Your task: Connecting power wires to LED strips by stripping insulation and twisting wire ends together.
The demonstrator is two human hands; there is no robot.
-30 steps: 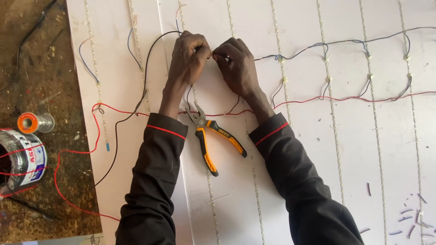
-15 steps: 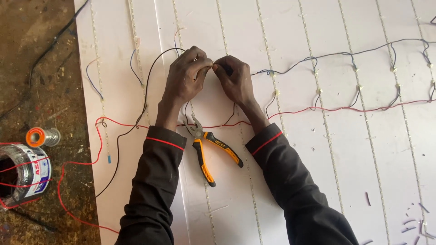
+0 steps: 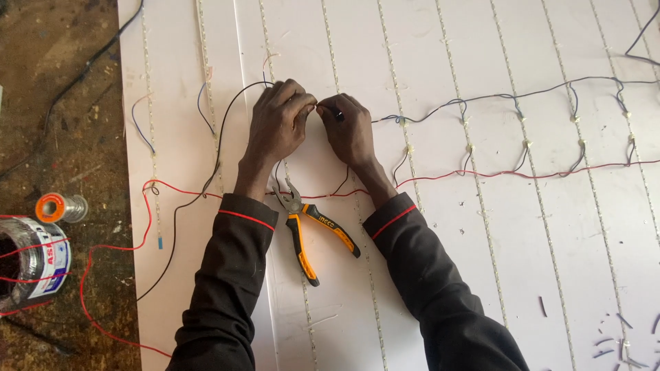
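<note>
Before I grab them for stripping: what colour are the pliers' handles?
Orange and black, on the pliers lying between the forearms, head view.

Two hands, left (image 3: pixel 276 127) and right (image 3: pixel 349 130), one pair of orange-handled pliers (image 3: pixel 313 230), one solder spool (image 3: pixel 60 207), one reel of wire (image 3: pixel 31 261), one long red wire (image 3: pixel 522 174), one long dark wire (image 3: pixel 481 102), one white panel (image 3: pixel 447 275)

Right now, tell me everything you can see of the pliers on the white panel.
The pliers lie flat on the white panel, between the person's two forearms and below both hands. Grey metal jaws point up and left, slightly parted, next to the red wire. The two handles, sleeved in orange and black, splay down and right. Neither the left hand nor the right hand touches them.
</note>
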